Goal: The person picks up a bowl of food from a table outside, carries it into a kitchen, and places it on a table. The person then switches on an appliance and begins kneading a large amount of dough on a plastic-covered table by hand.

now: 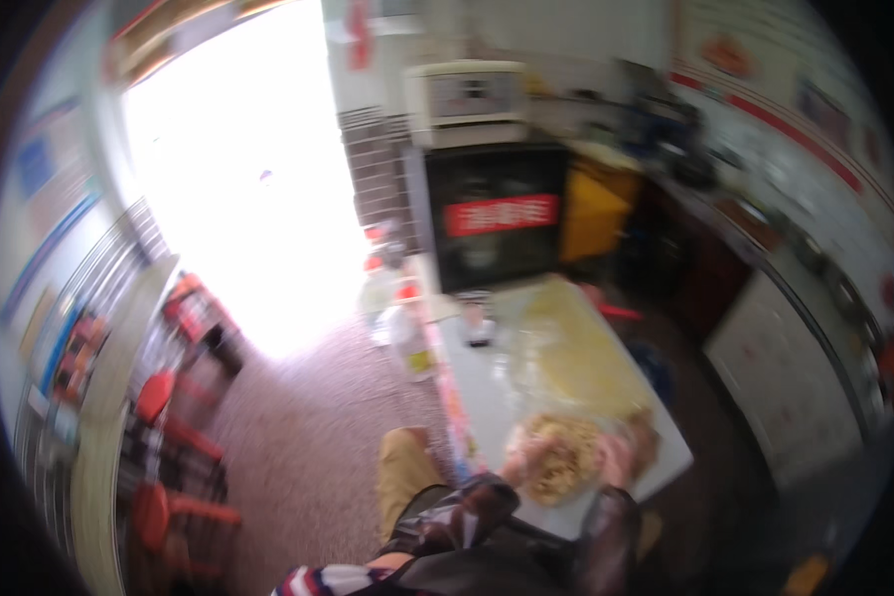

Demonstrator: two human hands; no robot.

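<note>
A rounded heap of pale brown food pieces lies at the near end of a white table; blur hides what the pieces are. My left hand is against its left side, fingers reaching over the edge. On the opposite side, my right hand touches or nearly touches the heap. Motion blur hides how the fingers of both hands are bent. Just right of the right hand is a blurred brown item. Beyond the heap, a broad yellowish sheet with shiny clear plastic covers part of the tabletop.
A small dark-capped jar stands on the table's far left. Behind it is a black glass-fronted cabinet topped by a cream appliance. Plastic jugs stand left of the table, red stools farther left. A counter runs along the right.
</note>
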